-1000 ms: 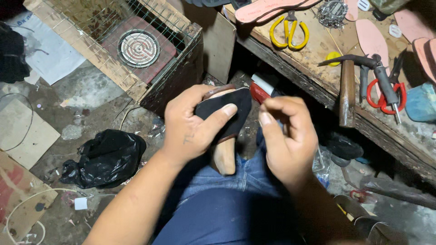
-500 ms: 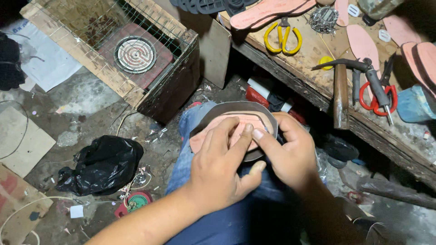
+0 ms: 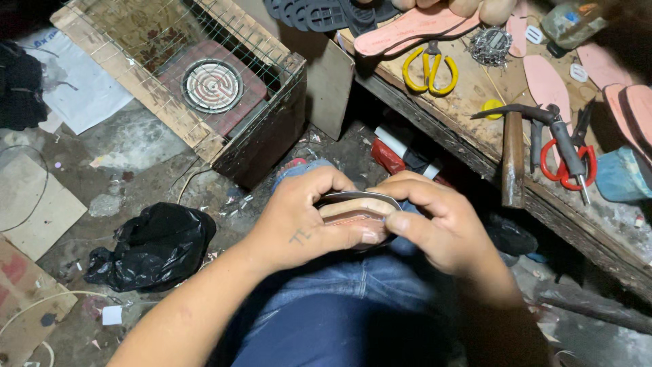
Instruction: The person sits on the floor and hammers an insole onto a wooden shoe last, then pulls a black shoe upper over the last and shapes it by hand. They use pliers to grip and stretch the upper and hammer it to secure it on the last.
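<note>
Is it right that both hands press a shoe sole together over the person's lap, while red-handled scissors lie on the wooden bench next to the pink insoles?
Not quite. In the head view the scissors beside the pink insoles have yellow handles, not red. The rest stands: the left hand and right hand press the shoe sole over the lap, by the wooden bench.

Our 2 hands, left hand (image 3: 305,221) and right hand (image 3: 435,228), sit over our lap, thumbs meeting on the shoe sole (image 3: 358,207). Left of them we see open floor out to the black bag (image 3: 153,248). Ahead and left, the wire-mesh crate (image 3: 204,95) blocks us. Right and ahead, the workbench edge (image 3: 475,160) walls us in, with the hammer (image 3: 514,153) overhanging just beside our right hand.
</note>
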{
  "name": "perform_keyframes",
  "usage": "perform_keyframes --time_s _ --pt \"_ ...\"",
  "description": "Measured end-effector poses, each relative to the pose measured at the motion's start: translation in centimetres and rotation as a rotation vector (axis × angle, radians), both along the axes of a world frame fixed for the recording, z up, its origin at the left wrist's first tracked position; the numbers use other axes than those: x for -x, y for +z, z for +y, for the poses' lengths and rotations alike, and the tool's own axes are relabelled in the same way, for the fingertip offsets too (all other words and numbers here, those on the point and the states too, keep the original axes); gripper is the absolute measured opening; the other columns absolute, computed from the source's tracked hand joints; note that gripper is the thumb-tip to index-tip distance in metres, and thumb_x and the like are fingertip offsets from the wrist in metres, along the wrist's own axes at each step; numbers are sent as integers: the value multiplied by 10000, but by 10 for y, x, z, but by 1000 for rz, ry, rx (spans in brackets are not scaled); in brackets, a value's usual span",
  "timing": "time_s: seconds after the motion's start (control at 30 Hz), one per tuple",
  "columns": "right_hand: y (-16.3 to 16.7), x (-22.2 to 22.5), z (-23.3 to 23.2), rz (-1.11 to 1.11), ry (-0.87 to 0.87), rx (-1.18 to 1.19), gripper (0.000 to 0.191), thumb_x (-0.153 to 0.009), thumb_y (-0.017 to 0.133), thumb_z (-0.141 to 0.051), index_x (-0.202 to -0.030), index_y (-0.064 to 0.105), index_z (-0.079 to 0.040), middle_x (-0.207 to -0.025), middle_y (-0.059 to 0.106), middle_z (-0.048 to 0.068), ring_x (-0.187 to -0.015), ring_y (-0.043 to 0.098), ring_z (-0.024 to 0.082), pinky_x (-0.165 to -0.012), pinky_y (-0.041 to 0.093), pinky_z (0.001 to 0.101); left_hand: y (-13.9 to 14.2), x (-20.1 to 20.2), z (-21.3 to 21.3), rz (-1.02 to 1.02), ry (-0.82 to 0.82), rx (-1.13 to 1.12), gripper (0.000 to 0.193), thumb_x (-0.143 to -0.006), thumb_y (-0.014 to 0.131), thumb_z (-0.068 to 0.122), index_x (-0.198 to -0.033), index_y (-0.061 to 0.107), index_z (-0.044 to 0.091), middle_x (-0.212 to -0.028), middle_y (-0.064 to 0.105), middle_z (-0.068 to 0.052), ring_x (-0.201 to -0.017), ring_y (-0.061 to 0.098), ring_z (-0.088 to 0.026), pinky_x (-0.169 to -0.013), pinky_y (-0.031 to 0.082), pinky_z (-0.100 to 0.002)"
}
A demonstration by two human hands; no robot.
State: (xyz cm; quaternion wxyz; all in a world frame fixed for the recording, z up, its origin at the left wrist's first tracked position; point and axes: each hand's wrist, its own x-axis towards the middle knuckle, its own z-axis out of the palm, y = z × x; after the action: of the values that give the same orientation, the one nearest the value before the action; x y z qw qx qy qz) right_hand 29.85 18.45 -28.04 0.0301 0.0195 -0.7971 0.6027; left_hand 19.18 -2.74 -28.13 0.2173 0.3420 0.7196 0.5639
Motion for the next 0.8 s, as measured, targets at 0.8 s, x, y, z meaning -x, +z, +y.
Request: perform_keyframes --time_s 0.8 --pt "9 15 -35 555 -250 -429 28 -984 643 -9 -978 636 18 -968 690 139 -864 692 266 -808 557 350 -3 25 -7 -155 -255 -56 693 -772 837 303 -1332 537 27 -1230 672 -112 -1154 658 -171 -1023 525 -328"
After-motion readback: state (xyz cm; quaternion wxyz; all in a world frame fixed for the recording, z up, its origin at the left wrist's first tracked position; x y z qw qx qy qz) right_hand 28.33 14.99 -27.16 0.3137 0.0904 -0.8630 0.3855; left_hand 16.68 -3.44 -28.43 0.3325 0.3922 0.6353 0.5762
